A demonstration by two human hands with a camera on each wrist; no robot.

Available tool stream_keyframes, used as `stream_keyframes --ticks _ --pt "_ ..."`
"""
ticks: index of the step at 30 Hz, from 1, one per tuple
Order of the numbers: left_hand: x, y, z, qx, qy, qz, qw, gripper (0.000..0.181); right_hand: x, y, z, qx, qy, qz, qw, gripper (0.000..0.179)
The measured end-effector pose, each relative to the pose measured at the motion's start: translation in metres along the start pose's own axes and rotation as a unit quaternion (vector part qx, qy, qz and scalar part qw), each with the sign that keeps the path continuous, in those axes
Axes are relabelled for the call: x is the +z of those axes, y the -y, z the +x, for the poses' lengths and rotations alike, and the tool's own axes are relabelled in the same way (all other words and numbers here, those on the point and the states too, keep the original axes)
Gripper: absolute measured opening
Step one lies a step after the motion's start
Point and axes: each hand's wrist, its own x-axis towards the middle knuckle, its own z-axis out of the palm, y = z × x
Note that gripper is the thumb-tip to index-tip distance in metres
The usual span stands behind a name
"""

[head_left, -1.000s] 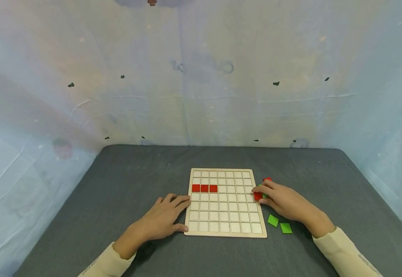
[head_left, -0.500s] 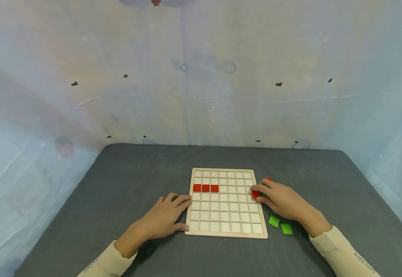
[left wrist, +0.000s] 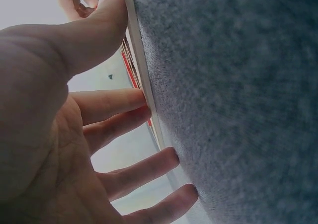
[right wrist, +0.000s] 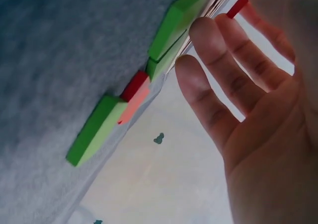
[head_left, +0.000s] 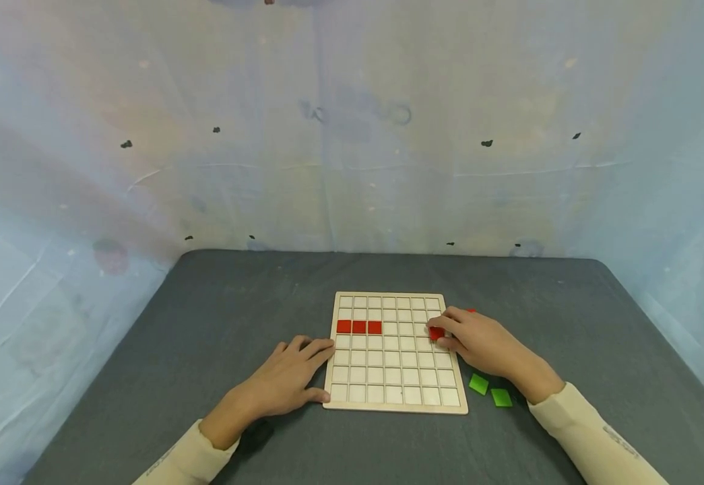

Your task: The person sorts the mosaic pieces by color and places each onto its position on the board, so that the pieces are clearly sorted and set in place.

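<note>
1. Your right hand (head_left: 477,340) pinches a red tile (head_left: 436,333) between thumb and fingers at the right side of the board (head_left: 391,407), around the third row from the top; whether the tile touches the surface, you cannot tell from this angle.

2. Your left hand (head_left: 285,384), fingers spread and holding nothing, touches the board's left edge with thumb and fingertips – a light, steady brace there should keep the grid from sliding on the desk (head_left: 254,289).

3. Three set tiles (head_left: 359,327), all red, fill the first three cells of that third row; laying the pinched one seems to be the step in hand. Carry it clear of the raised dividers, lest it catch.

4. Match its sides to the cell before letting go – a skewed tile would probably perch on a divider. One fingertip pressed on its middle should seat it flat.

5. Two green tiles (head_left: 500,397) lie on the desk near the board's lower right, a loose red tile (head_left: 471,310) beyond your right hand. Keep that wrist raised, so it nudges none of them.
</note>
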Motion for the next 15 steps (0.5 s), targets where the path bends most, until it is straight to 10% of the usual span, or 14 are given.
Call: stream_keyframes --ticks 15 --pt "-0.001 0.001 0.0 0.006 -0.003 -0.004 1.0 0.077 0.004 -0.002 0.012 -0.027 -0.015 -0.011 0.9995 0.031"
